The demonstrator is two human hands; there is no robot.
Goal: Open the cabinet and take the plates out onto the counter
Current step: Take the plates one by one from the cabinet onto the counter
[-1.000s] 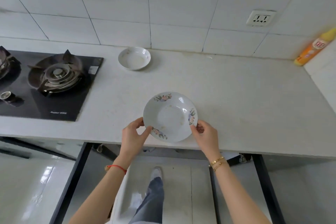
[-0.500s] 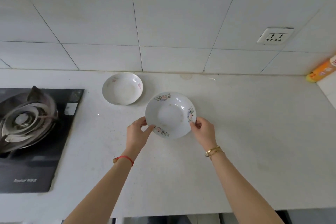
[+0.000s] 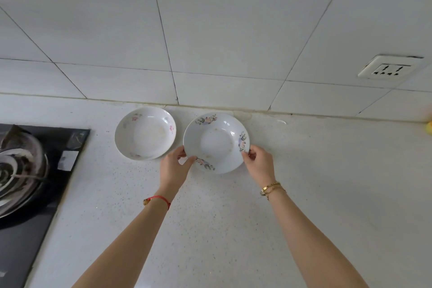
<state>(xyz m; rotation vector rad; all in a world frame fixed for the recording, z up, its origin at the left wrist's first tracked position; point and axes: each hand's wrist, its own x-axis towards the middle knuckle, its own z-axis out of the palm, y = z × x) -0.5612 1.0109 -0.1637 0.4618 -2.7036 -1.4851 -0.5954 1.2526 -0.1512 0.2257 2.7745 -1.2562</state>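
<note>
A white deep plate with a flower pattern (image 3: 216,141) is near the back of the counter (image 3: 327,182), close to the tiled wall. My left hand (image 3: 174,168) grips its near-left rim and my right hand (image 3: 258,163) grips its near-right rim. Whether it rests on the counter or hangs just above it I cannot tell. Just to its left lies a second white plate with pink flowers (image 3: 145,133), flat on the counter, with a narrow gap between the two rims. The cabinet is out of view.
A black gas hob with a burner (image 3: 25,170) fills the left edge of the counter. A wall socket (image 3: 389,69) sits on the tiles at the upper right. A yellow object (image 3: 429,127) peeks in at the right edge.
Both hands have carried the flowered plate from the counter's front edge back toward the wall, beside the second plate. The view has tilted up, and the open cabinet below has dropped out of sight.
</note>
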